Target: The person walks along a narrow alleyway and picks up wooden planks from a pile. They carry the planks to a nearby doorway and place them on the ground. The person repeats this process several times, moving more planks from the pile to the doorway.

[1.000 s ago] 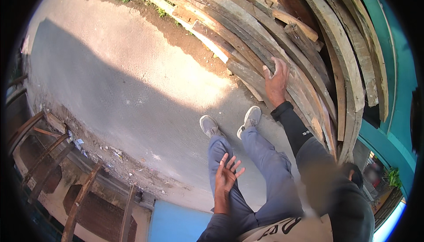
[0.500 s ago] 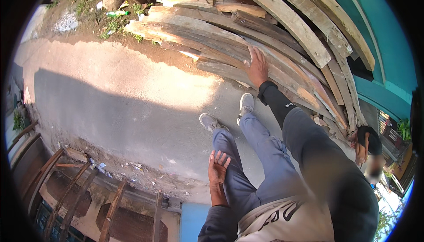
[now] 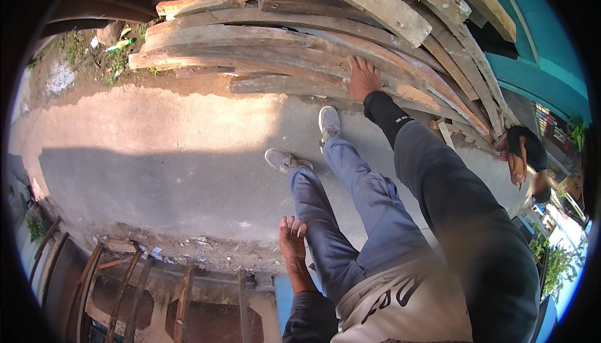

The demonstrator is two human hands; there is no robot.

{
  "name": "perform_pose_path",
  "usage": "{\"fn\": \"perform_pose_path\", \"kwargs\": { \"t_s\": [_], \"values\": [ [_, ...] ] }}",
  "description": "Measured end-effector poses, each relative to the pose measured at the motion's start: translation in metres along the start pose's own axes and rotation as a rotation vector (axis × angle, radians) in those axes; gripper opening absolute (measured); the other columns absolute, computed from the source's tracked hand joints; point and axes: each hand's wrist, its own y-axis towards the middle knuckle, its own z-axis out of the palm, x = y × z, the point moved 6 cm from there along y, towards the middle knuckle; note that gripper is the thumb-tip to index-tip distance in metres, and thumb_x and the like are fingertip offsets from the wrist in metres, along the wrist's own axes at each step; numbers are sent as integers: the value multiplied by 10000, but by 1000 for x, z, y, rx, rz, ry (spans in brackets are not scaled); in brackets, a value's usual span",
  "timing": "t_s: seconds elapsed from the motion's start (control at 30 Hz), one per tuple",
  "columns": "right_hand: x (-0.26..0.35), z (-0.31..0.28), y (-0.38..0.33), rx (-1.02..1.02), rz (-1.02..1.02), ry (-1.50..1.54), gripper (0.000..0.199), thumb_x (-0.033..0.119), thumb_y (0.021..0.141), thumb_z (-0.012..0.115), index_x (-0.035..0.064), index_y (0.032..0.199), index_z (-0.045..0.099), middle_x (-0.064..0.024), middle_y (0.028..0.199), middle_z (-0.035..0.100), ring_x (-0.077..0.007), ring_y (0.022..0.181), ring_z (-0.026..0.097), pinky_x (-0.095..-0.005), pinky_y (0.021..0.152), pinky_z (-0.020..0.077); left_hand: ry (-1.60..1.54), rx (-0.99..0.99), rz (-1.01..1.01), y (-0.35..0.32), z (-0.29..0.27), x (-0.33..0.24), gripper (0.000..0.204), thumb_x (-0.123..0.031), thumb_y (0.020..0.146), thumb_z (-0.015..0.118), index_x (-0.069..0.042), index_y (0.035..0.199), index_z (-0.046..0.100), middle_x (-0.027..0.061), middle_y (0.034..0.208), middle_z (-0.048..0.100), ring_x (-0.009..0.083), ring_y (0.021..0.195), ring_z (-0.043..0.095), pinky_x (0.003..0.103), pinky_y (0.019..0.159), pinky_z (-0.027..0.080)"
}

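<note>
A large stack of long, weathered wooden planks (image 3: 250,61) runs across the upper part of the view. My right hand (image 3: 364,79) rests on the near planks of this stack, fingers stretched out and nothing gripped. Its dark sleeve reaches up from the lower right. My left hand (image 3: 292,239) hangs beside my left thigh, palm partly turned up. Its fingers are loosely bent and hold nothing.
Grey pavement (image 3: 150,180) lies under my shoes, partly sunlit. Another person (image 3: 524,155) bends down at the far right end of the stack. A teal wall (image 3: 532,86) stands behind the planks. Wooden posts (image 3: 183,299) line the lower left, and a green bottle (image 3: 120,45) lies upper left.
The whole view has swung, so the stack sits farther left in it. My right hand stays against the planks. My left hand's fingers have curled a little more.
</note>
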Motion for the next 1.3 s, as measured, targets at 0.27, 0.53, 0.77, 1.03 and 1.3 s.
{"fn": "perform_pose_path", "kwargs": {
  "t_s": [0.27, 0.53, 0.77, 1.03, 1.3],
  "values": [
    [-12, 11, 8, -9, -105, -92, 556, 173, 802, 692, 84, 1299, 458, -117, 1258, 486, -320, 1222, 470, -492, 1009, 384, 76, 10, 22, -3, 10, -7, 659, -364, 960, 578, -28, 1462, 315, 171, 1378, 460, 311, 1193, 531, 457, 958, 483],
    [-9, -20, 10, 15, -187, 24, 537, 151, 747, 701, 56, 1225, 475, -139, 1224, 507, -342, 1186, 503, -515, 958, 440, 179, 43, 37, -3, 26, -13, 738, -408, 945, 571, -12, 1488, 264, 201, 1431, 401, 337, 1251, 475, 491, 1028, 432],
    [-18, -19, 11, 157, -123, 160, 641, 214, 747, 696, 46, 1305, 429, -211, 1302, 484, -378, 1255, 447, -496, 1019, 395, 189, 16, 36, 8, 62, -25, 672, -366, 945, 605, -4, 1442, 333, 184, 1357, 468, 301, 1162, 539, 456, 961, 475],
    [-15, -27, 4, 141, -228, 104, 782, 288, 777, 695, 71, 1440, 339, -235, 1335, 461, -402, 1282, 424, -483, 1050, 387, 228, 165, 125, 67, 177, -77, 632, -369, 903, 682, 9, 1348, 442, 177, 1283, 533, 277, 1109, 577, 414, 922, 499],
    [-24, -46, 13, 201, -256, 173, 754, 347, 779, 693, 58, 1411, 401, -228, 1370, 479, -399, 1243, 482, -455, 1032, 415, 268, 332, 283, 95, 309, -149, 590, -338, 946, 613, 26, 1365, 414, 194, 1301, 515, 285, 1126, 568, 423, 935, 500]
  ]
}}
